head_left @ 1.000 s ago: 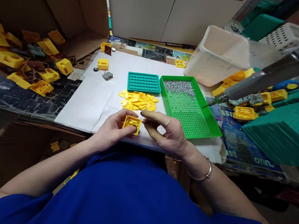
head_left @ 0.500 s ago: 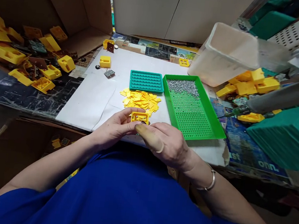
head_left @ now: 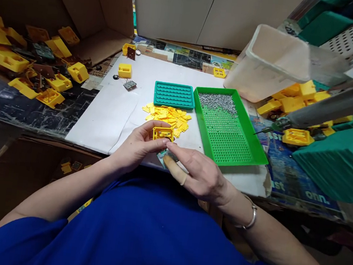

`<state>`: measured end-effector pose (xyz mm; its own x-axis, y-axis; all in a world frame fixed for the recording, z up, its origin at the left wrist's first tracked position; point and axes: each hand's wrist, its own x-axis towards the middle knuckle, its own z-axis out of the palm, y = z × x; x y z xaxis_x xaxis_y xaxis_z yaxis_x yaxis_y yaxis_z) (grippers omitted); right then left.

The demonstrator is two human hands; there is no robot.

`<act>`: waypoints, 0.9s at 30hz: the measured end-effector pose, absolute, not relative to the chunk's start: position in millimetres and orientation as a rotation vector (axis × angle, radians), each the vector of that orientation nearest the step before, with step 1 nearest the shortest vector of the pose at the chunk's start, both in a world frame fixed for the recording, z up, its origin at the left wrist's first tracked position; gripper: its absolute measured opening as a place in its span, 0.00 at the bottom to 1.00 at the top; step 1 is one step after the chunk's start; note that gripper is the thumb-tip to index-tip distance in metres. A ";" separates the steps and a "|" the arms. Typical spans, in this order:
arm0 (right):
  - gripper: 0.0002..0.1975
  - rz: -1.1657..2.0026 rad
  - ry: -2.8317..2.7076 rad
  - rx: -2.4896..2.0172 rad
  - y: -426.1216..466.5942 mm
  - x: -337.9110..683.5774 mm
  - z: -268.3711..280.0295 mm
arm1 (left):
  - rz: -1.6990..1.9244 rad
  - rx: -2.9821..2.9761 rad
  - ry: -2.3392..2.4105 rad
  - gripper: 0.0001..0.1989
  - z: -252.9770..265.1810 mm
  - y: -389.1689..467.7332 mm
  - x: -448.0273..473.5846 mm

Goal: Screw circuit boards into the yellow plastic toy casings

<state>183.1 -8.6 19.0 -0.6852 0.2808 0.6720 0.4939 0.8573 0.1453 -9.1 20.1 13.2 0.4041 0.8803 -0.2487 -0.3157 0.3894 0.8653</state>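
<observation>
My left hand is closed around a small open yellow plastic housing, its hollow side facing up. Fine parts show inside the housing, too small to name. A small green circuit board is at the housing's near edge, partly hidden by my fingers. My right hand, with a beige cover on its thumb, is closed at that board, and its index finger reaches the housing's lower right corner. Just beyond my hands lies a pile of flat yellow plastic pieces.
A teal ridged tray and a green perforated tray with small metal screws lie ahead. An electric screwdriver points in from the right. Yellow housings fill a carton at left. A whitish bin stands at back right.
The right thumb has moved down off the housing, and the green circuit board now shows below it. The housing has shifted slightly left and up in my left hand.
</observation>
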 end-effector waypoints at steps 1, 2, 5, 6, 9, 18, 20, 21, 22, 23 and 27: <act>0.11 -0.404 -2.350 -0.552 -8.6 183.0 19.6 | 0.882 0.850 0.815 0.20 12.8 19.5 -8.8; 0.12 -0.392 -2.341 -0.546 -8.8 182.6 20.1 | 0.891 0.863 0.816 0.20 12.4 18.8 -8.2; 0.20 -0.392 -2.352 -0.554 -10.0 179.4 20.2 | 0.922 0.900 0.826 0.19 11.5 16.6 -5.4; 0.22 -0.390 -2.364 -0.570 -10.8 177.7 20.0 | 0.933 0.919 0.836 0.19 11.2 16.0 -4.3; 0.19 -0.235 -2.350 -0.669 -12.9 172.3 19.9 | 0.947 0.956 0.867 0.18 9.9 15.6 -2.5; 0.19 0.024 -2.426 -0.581 -7.7 175.7 19.8 | 0.915 0.753 0.801 0.17 16.9 21.4 -7.4; 0.14 -0.258 -2.409 -0.511 -6.6 176.7 20.3 | 0.895 0.720 0.797 0.17 19.1 21.1 -7.4; 0.13 -0.350 -2.387 -0.509 -6.4 176.8 20.9 | 0.883 0.712 0.798 0.17 19.7 20.6 -7.4; 0.12 -0.411 -2.358 -0.519 -6.4 176.7 21.5 | 0.874 0.712 0.800 0.18 19.8 19.9 -7.5; 0.12 -0.440 -2.326 -0.541 -6.4 176.3 21.9 | 0.868 0.720 0.803 0.18 19.5 19.0 -7.7; 0.10 -0.212 -2.280 -0.655 -5.8 173.6 20.4 | 0.905 0.837 0.815 0.15 16.4 15.5 -10.1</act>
<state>173.6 -5.8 20.4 -0.5944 0.3924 0.7020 0.5152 0.8560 -0.0422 -10.1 15.5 16.4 0.3839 0.8931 -0.2347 -0.3260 0.3689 0.8704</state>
